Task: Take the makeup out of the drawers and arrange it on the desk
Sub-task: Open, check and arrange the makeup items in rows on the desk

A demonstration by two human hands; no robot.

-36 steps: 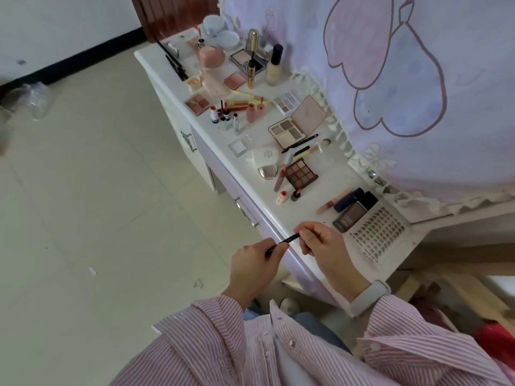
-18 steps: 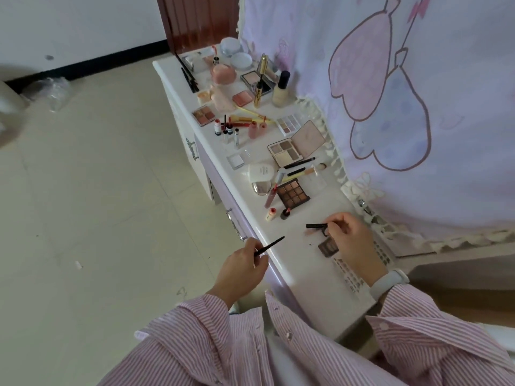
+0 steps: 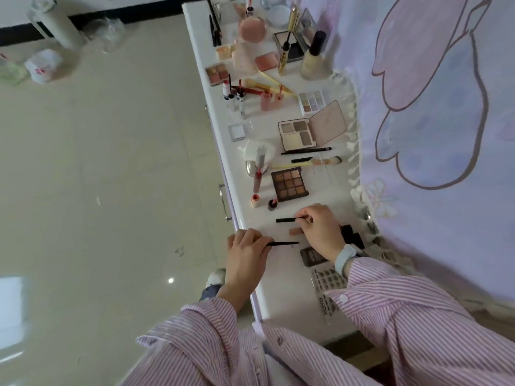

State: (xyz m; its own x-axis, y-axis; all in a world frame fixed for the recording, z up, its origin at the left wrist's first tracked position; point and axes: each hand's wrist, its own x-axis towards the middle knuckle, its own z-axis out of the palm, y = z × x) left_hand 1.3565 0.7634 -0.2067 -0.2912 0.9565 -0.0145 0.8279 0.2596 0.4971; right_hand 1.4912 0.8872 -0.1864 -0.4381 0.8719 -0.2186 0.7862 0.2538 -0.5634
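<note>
Makeup pretty much covers the long white desk [image 3: 281, 296] already: open beige hinged palette [image 3: 312, 129], dark nine-pan eyeshadow palette [image 3: 289, 183], tall cream foundation bottle [image 3: 313, 61], brushes and tubes. Down to the tiny stuff: right hand [image 3: 320, 232] pinches one thin black stick [image 3: 287, 220] by its end, low over the desktop, while left hand [image 3: 245, 249] pinches another thin black stick [image 3: 282, 243] at the front edge. I'd guess both are feather-light, stiff and roll easily, so grab near the middle and lay flat.
</note>
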